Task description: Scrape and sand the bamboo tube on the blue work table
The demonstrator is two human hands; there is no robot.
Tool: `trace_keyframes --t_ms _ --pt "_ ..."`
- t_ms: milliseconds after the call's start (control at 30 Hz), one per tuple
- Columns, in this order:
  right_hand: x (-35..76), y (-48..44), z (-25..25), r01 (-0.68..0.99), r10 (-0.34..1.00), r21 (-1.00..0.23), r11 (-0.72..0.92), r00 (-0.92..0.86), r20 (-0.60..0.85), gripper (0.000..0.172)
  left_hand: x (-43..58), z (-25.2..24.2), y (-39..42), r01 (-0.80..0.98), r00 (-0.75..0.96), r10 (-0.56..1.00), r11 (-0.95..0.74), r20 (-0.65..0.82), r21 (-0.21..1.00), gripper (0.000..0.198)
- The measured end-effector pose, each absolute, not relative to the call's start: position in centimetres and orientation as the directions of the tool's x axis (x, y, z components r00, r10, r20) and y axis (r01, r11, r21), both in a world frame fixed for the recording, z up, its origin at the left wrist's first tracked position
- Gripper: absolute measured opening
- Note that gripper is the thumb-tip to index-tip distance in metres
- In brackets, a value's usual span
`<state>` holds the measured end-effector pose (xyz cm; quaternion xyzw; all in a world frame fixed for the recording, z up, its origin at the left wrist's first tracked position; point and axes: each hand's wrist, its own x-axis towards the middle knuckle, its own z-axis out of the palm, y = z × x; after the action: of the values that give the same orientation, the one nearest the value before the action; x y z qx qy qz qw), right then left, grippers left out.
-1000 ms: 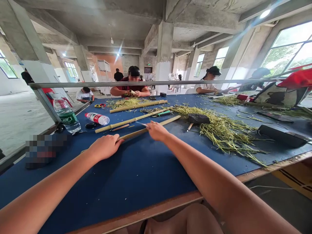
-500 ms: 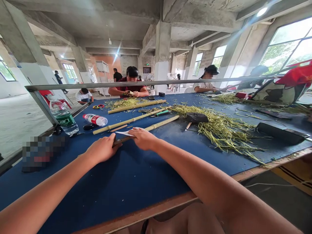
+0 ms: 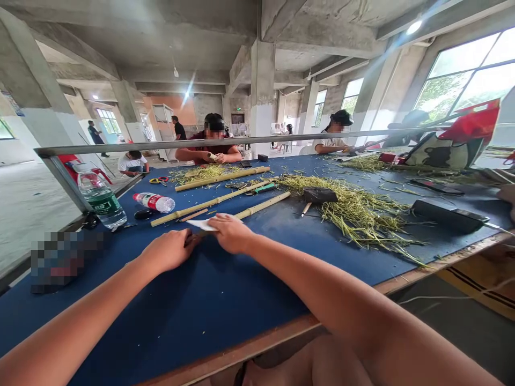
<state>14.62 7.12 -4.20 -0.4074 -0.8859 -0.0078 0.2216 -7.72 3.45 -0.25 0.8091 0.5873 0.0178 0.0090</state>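
Observation:
A bamboo stick [image 3: 263, 206] lies slantwise over the blue table, its near end running under both hands. My left hand [image 3: 171, 250] is closed around that near end. My right hand [image 3: 233, 233] is closed over a folded white sheet [image 3: 200, 224], pressed onto the stick just ahead of the left hand. Whether the sheet is paper or cloth I cannot tell. Beyond the hands lie a thin wooden strip [image 3: 193, 215], a second bamboo stick [image 3: 215, 201], a third one [image 3: 223, 179] and a green-handled tool [image 3: 264, 188].
Green shavings [image 3: 362, 214] surround a dark block [image 3: 319, 194] and a small wooden-handled tool [image 3: 306, 209]. Two bottles, one green-labelled [image 3: 105, 205], one red-labelled [image 3: 155, 202], are at left. A black box [image 3: 448, 215] stands right. A metal bar [image 3: 201, 143] crosses before two co-workers.
The view has shifted slightly, so the table things sit a little further left. Both hands keep hold; the white sheet now shows more of its flat face beside the right hand.

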Motion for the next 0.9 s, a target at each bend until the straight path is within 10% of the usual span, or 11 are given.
trace_keyframes --t_ms 167,467,733,900 --pt "14.2 7.2 -4.0 0.702 0.716 -0.202 0.682 -0.586 0.381 0.042 -7.7 -0.3 3.6 0.952 0.301 0.954 -0.301 0.01 0.062 0.053" --pt "25.6 12.1 -2.6 0.979 0.973 -0.181 0.088 -0.046 0.227 0.043 -7.3 0.6 2.9 0.965 0.257 0.966 -0.256 -0.007 0.064 0.055" --pt "15.8 7.8 -3.4 0.784 0.817 -0.254 0.566 -0.492 0.3 0.042 -7.6 0.1 3.3 0.952 0.304 0.953 -0.304 0.007 0.026 0.052" --pt "17.2 8.1 -3.1 0.81 0.846 -0.264 0.524 -0.459 0.272 0.043 -7.6 0.3 3.2 0.958 0.285 0.959 -0.285 -0.004 0.024 0.058"
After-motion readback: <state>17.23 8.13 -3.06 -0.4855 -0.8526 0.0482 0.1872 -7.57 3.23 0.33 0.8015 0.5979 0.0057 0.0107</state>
